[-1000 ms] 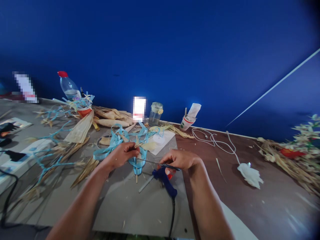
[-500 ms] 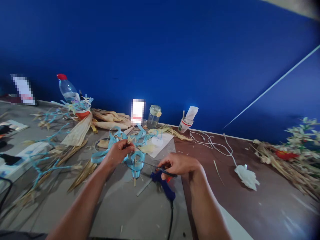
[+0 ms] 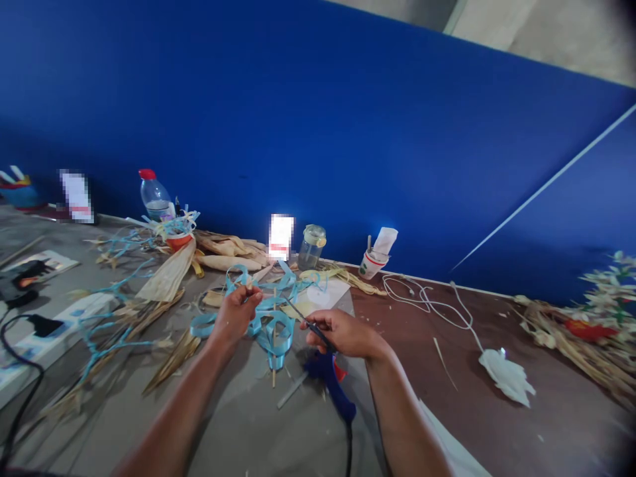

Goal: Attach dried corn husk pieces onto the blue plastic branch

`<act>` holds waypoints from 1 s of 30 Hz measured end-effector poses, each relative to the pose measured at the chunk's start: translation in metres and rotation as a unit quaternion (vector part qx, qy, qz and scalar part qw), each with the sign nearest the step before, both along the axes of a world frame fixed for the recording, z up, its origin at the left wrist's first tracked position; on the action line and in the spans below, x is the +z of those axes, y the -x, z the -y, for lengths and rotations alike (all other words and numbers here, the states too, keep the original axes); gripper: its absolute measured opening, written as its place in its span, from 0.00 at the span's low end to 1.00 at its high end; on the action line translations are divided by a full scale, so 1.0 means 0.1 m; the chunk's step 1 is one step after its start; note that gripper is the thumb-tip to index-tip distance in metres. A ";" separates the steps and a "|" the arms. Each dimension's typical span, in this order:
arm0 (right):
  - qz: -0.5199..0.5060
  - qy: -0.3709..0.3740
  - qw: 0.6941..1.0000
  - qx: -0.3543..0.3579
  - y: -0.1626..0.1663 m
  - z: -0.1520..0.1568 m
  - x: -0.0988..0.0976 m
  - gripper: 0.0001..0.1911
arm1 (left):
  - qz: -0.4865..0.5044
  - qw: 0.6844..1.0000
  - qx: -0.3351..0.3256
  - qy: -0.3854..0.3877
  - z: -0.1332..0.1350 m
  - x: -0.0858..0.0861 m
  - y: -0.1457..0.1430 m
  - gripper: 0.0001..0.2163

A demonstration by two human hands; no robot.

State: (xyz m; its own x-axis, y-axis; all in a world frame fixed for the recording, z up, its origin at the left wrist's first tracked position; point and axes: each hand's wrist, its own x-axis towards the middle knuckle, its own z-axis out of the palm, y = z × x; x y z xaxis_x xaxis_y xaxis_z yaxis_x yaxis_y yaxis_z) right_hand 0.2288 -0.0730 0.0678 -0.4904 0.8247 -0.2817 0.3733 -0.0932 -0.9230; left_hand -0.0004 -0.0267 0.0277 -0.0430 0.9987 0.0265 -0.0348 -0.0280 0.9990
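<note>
My left hand (image 3: 237, 311) pinches a looped light-blue ribbon piece (image 3: 276, 329) mounted on a thin wooden stick, lifted slightly above the grey mat. My right hand (image 3: 342, 332) grips small dark-handled scissors (image 3: 309, 322), their thin blades pointing up-left toward the ribbon near my left fingers. A blue glue gun (image 3: 332, 385) lies on the mat just below my right hand, its black cord running toward me.
Dried corn husks (image 3: 166, 275) and blue ribbon scraps lie at left. A red-capped bottle (image 3: 153, 195), glass jar (image 3: 311, 244) and paper cup (image 3: 373, 260) stand along the blue wall. A white cable (image 3: 427, 296) crosses the brown table (image 3: 497, 424); dried flowers (image 3: 586, 324) lie at right.
The camera tilted up a little. My right hand moved left and raised the scissors, turning the blades from nearly level to pointing up toward the ribbon. My left hand kept its hold.
</note>
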 end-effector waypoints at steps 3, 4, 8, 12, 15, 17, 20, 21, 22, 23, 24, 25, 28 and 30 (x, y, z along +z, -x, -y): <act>0.011 0.003 0.999 0.040 -0.05 0.01 0.04 0.14 | 0.005 1.000 -0.004 -0.004 0.01 0.02 0.00 0.13; 0.014 0.006 0.998 0.053 -0.07 0.01 0.04 0.14 | 0.006 1.000 -0.007 -0.004 0.02 0.04 0.00 0.12; 0.020 0.019 0.997 0.078 -0.11 -0.01 0.01 0.15 | -0.008 1.000 -0.021 -0.006 0.03 0.06 0.00 0.10; 0.025 0.008 0.996 0.084 -0.11 -0.02 -0.02 0.17 | -0.036 0.998 -0.041 -0.023 0.03 0.05 0.00 0.09; 0.026 0.009 0.996 0.089 -0.11 -0.02 0.00 0.14 | -0.043 0.997 -0.061 -0.026 0.02 0.04 0.02 0.09; 0.025 0.011 0.996 0.091 -0.12 -0.02 0.02 0.13 | -0.049 0.996 -0.071 -0.024 0.02 0.03 0.02 0.09; 0.030 0.009 0.995 0.091 -0.12 -0.02 0.03 0.12 | -0.067 0.994 -0.086 -0.023 0.02 0.02 0.02 0.09; 0.034 0.007 0.995 0.092 -0.12 -0.02 0.03 0.11 | -0.073 0.993 -0.092 -0.022 0.01 0.01 0.02 0.09; 0.038 0.006 0.995 0.093 -0.12 -0.01 0.04 0.11 | -0.079 0.992 -0.097 -0.021 0.01 0.01 0.02 0.09; 0.041 0.006 0.995 0.096 -0.12 -0.01 0.05 0.12 | -0.086 0.991 -0.101 -0.020 0.01 0.00 0.02 0.09; 0.043 0.007 0.994 0.100 -0.13 -0.01 0.06 0.12 | -0.094 0.990 -0.103 -0.019 0.01 0.00 0.02 0.09; 0.047 0.005 0.994 0.103 -0.13 -0.01 0.07 0.12 | -0.103 0.989 -0.104 -0.019 0.01 0.01 0.02 0.09; 0.068 -0.014 0.991 0.118 -0.14 0.00 0.12 0.13 | -0.123 0.987 -0.099 -0.019 0.02 0.03 0.02 0.10; 0.082 -0.026 0.988 0.125 -0.15 0.00 0.15 0.13 | -0.123 0.987 -0.097 -0.018 0.03 0.07 0.02 0.09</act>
State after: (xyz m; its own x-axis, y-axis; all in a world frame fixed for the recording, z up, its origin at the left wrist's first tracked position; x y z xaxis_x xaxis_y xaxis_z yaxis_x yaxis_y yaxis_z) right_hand 0.2439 -0.0733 0.0824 -0.6318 0.6988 -0.3353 0.5242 0.0666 -0.8490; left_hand -0.0023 -0.0299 0.0343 0.1623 0.9856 0.0483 0.2008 -0.0809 0.9763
